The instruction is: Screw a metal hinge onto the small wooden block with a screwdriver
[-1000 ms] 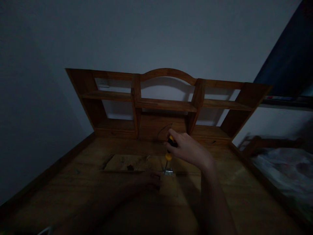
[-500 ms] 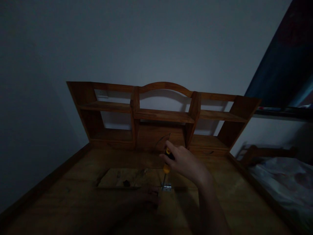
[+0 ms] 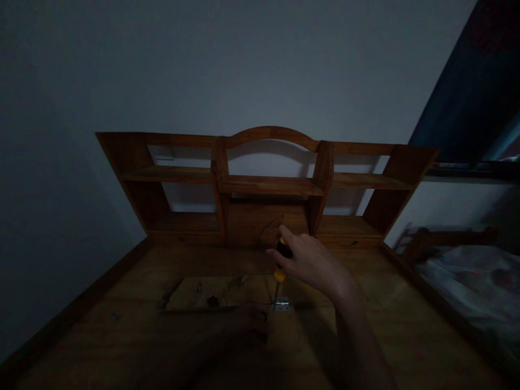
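My right hand (image 3: 304,260) is wrapped round the yellow and black handle of a screwdriver (image 3: 279,275). The shaft slants down, with its tip at a small silver metal hinge (image 3: 281,304). The hinge lies at the far end of a pale wooden block (image 3: 282,330) on the wooden desk top. In deep shadow, my left hand (image 3: 249,319) rests low at the block's left side, its fingers curled against it. Darkness hides most of that hand's grip. A pale wooden board (image 3: 227,290) with dark marks lies just beyond the left hand.
A wooden shelf unit (image 3: 270,186) with several compartments stands at the back of the desk (image 3: 162,346), against a pale wall (image 3: 244,65). Raised edges run along both sides of the desk. White plastic-like sheeting (image 3: 471,281) lies at the right, beneath a dark curtain (image 3: 455,97).
The view has shifted slightly, so the shelf sits a little higher. My right hand keeps its hold on the screwdriver at the hinge, the handle standing slightly more upright. My left hand stays beside the block.
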A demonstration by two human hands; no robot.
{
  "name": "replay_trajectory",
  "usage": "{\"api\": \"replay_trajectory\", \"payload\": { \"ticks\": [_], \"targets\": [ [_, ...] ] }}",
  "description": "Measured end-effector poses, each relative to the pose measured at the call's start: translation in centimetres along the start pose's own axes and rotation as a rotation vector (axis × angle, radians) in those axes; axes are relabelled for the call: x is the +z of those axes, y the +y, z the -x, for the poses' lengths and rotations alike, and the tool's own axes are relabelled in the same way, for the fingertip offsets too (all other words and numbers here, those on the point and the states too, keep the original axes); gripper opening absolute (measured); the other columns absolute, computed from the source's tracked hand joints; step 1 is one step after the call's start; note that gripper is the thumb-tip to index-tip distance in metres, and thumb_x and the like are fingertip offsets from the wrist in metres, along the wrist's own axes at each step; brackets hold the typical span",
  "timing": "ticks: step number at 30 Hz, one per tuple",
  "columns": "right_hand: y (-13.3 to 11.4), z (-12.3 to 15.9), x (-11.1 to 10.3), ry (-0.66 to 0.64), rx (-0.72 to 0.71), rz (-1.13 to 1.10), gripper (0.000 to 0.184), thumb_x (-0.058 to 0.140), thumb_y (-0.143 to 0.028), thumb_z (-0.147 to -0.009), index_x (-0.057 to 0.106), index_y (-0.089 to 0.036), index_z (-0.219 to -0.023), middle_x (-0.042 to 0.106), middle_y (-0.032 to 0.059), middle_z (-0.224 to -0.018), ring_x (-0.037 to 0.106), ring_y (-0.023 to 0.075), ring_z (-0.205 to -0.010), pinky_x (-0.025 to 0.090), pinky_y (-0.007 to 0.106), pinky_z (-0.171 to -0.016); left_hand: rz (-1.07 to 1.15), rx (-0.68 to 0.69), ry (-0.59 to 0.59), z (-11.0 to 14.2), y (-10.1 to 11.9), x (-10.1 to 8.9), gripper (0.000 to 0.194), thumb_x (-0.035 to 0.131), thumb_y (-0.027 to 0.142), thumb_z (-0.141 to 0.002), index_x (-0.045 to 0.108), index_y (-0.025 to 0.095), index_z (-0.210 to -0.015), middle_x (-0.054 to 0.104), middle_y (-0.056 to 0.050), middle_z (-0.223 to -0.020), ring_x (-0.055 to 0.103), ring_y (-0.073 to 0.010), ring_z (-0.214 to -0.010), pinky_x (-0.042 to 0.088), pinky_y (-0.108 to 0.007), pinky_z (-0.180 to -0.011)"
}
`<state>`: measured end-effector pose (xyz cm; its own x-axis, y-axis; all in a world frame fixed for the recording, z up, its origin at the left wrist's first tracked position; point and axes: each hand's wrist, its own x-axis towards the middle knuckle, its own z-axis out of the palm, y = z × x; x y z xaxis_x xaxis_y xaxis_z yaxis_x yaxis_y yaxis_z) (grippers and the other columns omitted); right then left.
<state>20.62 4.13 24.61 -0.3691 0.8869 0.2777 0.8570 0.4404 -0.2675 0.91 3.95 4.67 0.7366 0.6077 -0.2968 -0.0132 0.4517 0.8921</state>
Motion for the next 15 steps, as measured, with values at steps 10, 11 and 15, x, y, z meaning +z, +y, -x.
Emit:
{"api": "replay_trajectory", "payload": {
  "ticks": [10,11,15],
  "targets": [
    [-0.26,-0.3,-0.05,0.033,-0.076,-0.036,0.017,0.046,-0.038,-0.097,0.052,-0.021,-0.1,0.066,0.0054,-0.097,0.065,0.0204,-0.09,0.041,0.031,-0.075,0.015,-0.047,0.019,-0.33,-0.28,-0.32,0.042,0.083,0.035,-0.071,0.074,0.016,-0.108,0.073,-0.011,-0.105,0.067,-0.0312,-0.1,0.051,-0.035,-0.08],
    [-0.35,-0.34,0.09,0.04,-0.06,-0.019,0.021,0.046,-0.041,-0.097,0.051,-0.021,-0.102,0.066,0.006,-0.098,0.065,0.0216,-0.091,0.041,0.032,-0.074,0.01,-0.043,0.02,-0.29,-0.2,-0.23,0.04,0.082,0.035,-0.072,0.074,0.016,-0.106,0.073,-0.011,-0.103,0.068,-0.0298,-0.096,0.051,-0.034,-0.078],
    [-0.45,-0.36,0.62,0.055,-0.041,0.018,0.025,0.051,-0.038,-0.093,0.049,-0.02,-0.11,0.063,0.0078,-0.107,0.064,0.0249,-0.1,0.042,0.034,-0.079,0.019,-0.031,0.03,-0.19,-0.12,-0.15,0.037,0.081,0.032,-0.074,0.075,0.013,-0.105,0.073,-0.01,-0.098,0.067,-0.0226,-0.083,0.051,-0.03,-0.073]
  ]
}}
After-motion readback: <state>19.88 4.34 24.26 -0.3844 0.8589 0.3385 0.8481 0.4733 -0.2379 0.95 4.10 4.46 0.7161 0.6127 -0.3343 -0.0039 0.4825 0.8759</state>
